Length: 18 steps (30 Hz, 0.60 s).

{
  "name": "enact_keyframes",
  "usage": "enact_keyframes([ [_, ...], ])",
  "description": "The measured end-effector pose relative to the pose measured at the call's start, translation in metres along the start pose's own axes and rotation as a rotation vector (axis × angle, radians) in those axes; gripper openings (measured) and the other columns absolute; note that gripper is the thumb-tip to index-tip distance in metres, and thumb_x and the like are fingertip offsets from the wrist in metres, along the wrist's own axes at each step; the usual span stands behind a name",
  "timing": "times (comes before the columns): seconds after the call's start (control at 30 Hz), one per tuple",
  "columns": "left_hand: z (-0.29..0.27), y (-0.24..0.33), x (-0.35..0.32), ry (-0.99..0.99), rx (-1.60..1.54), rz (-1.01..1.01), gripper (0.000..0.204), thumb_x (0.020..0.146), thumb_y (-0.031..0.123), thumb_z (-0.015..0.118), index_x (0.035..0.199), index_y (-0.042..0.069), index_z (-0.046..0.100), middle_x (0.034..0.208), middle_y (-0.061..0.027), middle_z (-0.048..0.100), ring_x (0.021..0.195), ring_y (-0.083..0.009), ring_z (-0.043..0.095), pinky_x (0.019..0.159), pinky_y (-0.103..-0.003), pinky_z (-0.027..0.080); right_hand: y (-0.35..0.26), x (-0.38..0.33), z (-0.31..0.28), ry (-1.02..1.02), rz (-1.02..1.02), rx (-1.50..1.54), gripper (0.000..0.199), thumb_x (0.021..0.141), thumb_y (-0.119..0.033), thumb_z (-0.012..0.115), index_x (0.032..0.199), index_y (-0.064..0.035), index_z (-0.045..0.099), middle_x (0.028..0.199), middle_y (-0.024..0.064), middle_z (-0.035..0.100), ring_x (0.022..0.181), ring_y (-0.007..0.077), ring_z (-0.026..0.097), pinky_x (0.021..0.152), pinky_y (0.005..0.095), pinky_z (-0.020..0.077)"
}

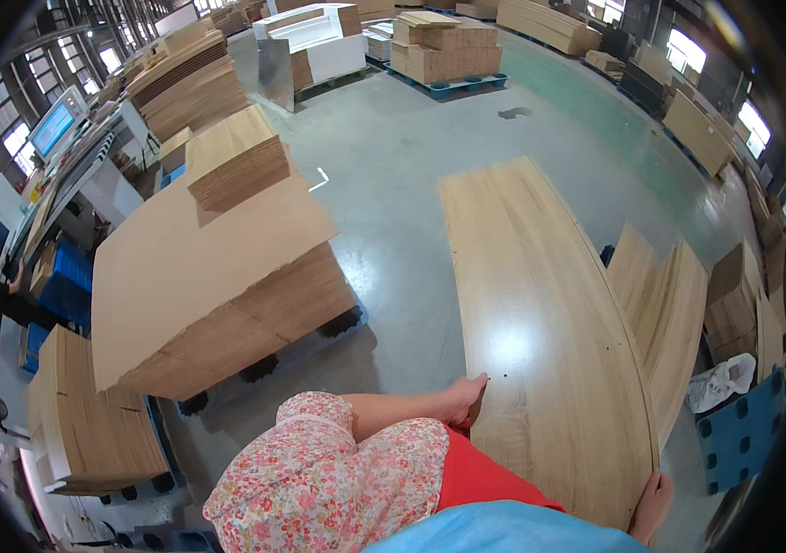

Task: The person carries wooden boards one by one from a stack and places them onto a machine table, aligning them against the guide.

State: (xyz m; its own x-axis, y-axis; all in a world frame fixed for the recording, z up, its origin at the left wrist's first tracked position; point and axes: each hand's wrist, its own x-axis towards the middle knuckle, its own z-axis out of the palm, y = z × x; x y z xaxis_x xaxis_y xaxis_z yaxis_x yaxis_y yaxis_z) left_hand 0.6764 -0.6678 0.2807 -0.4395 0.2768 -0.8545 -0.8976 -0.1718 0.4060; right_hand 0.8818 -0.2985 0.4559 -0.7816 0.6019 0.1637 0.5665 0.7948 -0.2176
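Observation:
A long light-wood panel (540,304) with a few small dark holes stretches away from my body, across the right of the middle. My left hand (465,398) grips its left edge, its fingers mostly hidden at the side or beneath. Lower down, my right hand (653,505) holds the opposite edge near the panel's close end, with most of its fingers out of sight. A floral sleeve (319,470) covers part of my left arm.
To the left stands a brown board stack (218,276) on a pallet, with smaller panels (236,157) on top. More wood panels (656,304) lie right of the held one. A blue pallet (741,433) is at the right. A person (11,293) works by a machine at far left.

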Motion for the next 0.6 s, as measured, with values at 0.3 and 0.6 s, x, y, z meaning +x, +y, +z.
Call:
enact_keyframes([
  [0.3, 0.066, 0.115, 0.124, 0.036, 0.114, 0.028, 0.053, 0.097, 0.043, 0.035, 0.093, -0.007, 0.052, 0.086, -0.0173, 0.058, 0.069, -0.0255, 0.051, 0.053, -0.046, 0.041, -0.005, 0.101, 0.040, 0.043, 0.056, -0.155, 0.039, 0.095, -0.031, 0.046, 0.083, 0.0048, 0.054, 0.076, 0.0232, 0.052, 0.069, 0.0368, 0.047, 0.063, 0.0436, 0.0385],
  [0.6, 0.102, 0.225, 0.238, -0.135, 0.122, -0.095, 0.043, 0.096, 0.042, 0.043, 0.114, 0.003, 0.049, 0.107, -0.0101, 0.054, 0.086, -0.0253, 0.053, 0.066, -0.042, 0.046, -0.079, 0.232, 0.041, -0.098, 0.371, -0.100, 0.039, 0.092, -0.037, 0.045, 0.085, 0.0002, 0.055, 0.082, 0.0222, 0.058, 0.078, 0.0420, 0.054, 0.066, 0.0464, 0.0412],
])
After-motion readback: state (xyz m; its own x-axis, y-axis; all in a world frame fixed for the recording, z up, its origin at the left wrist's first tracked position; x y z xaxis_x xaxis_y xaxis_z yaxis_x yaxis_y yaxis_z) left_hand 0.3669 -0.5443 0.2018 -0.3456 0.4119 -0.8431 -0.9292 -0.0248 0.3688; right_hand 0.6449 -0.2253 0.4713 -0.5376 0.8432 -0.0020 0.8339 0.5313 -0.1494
